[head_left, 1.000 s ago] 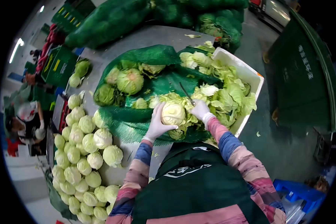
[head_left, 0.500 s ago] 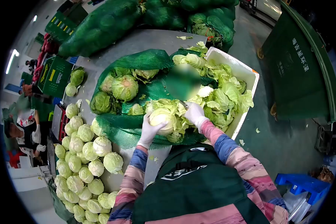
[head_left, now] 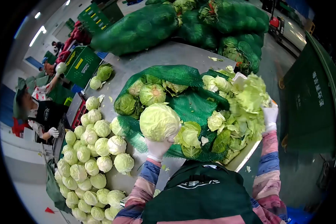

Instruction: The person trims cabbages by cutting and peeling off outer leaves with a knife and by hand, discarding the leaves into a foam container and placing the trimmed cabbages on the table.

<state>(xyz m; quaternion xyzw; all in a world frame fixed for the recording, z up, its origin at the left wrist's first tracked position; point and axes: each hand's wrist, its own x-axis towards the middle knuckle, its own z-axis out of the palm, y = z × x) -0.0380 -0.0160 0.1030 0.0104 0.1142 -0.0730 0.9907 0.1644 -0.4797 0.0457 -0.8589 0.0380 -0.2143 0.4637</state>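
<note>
A pale green, trimmed cabbage (head_left: 159,122) rests in my left hand (head_left: 158,147), whose gloved fingers cup it from below. My right hand (head_left: 270,116), also in a white glove, is at the right side of the white foam box (head_left: 247,156), closed on a bunch of loose cabbage leaves (head_left: 252,95). Those leaves partly hide its fingers, and no knife shows there. Between my hands, more loose leaves (head_left: 189,135) lie on the green mesh sack (head_left: 192,106). Untrimmed cabbages (head_left: 152,94) sit in the sack's open mouth.
Trimmed cabbages (head_left: 93,156) are piled on the left of the metal table (head_left: 145,61). Full mesh sacks (head_left: 138,30) lie along the far edge. A green wheeled bin (head_left: 310,100) stands at right. At far left, a co-worker (head_left: 37,108) lifts a cabbage near green crates (head_left: 82,65).
My left hand has raised the cabbage, now bare of its loose outer leaves. My right hand has moved right, from the cabbage to the box's far side; the knife is out of sight.
</note>
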